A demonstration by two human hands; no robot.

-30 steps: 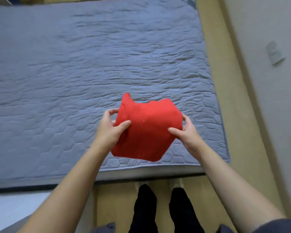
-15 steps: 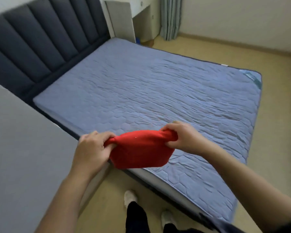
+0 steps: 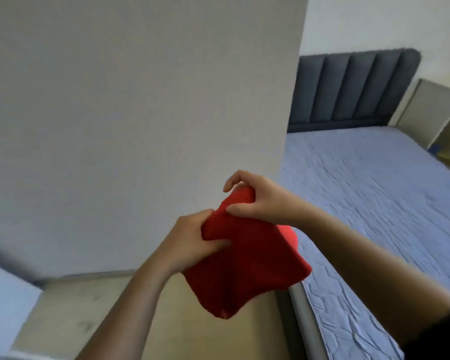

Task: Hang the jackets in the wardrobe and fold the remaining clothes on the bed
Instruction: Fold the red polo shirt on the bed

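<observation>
You are gripping a folded red garment with your left hand and right hand, above the floor beside the bed.

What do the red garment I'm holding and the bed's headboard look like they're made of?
The red garment looks like soft, matte cloth, perhaps fleece or knit: it droops and creases where gripped. The headboard seems padded, dark grey upholstery, likely fabric: cushioned vertical channels, no shine.

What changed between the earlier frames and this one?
The view swung left from the bed toward a pale panel. The red garment moved off the mattress and now hangs bunched beside the bed's edge. The hands drew closer together at its top. Unchanged: left hand and right hand both grip it.
</observation>
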